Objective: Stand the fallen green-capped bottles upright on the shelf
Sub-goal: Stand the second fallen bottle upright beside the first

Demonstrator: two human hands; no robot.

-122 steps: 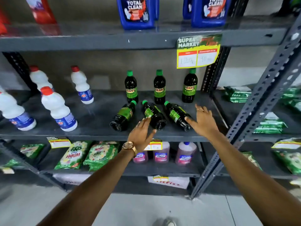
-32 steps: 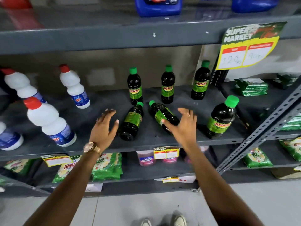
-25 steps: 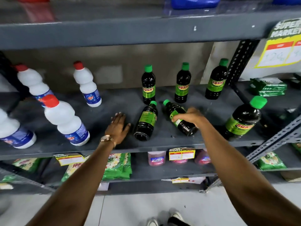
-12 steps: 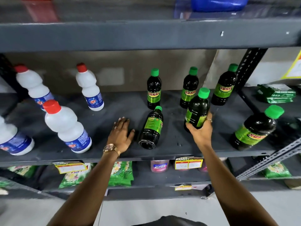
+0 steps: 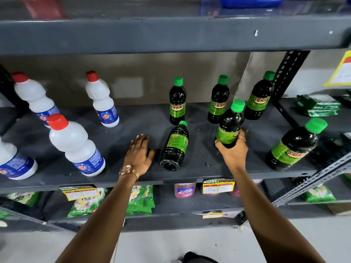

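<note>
My right hand (image 5: 232,151) grips the lower body of a dark green-capped bottle (image 5: 230,120) that stands upright on the grey shelf (image 5: 133,128). One green-capped bottle (image 5: 175,146) lies on its side, cap to the back, base towards me. My left hand (image 5: 139,154) rests flat on the shelf just left of it, fingers apart, holding nothing. Three more green-capped bottles stand in a row at the back (image 5: 177,102) (image 5: 218,100) (image 5: 260,96). Another upright one (image 5: 295,145) is at the front right.
Several white bottles with red caps (image 5: 76,147) stand on the shelf's left half. A perforated metal post (image 5: 288,71) rises at the right back; a slanted one (image 5: 313,183) crosses the front right. Green packets (image 5: 319,107) lie beyond. The shelf above hangs low overhead.
Since a second ago my right hand has lifted the middle fallen bottle and set it upright on the shelf. My left hand has stayed flat beside the lying bottle.
</note>
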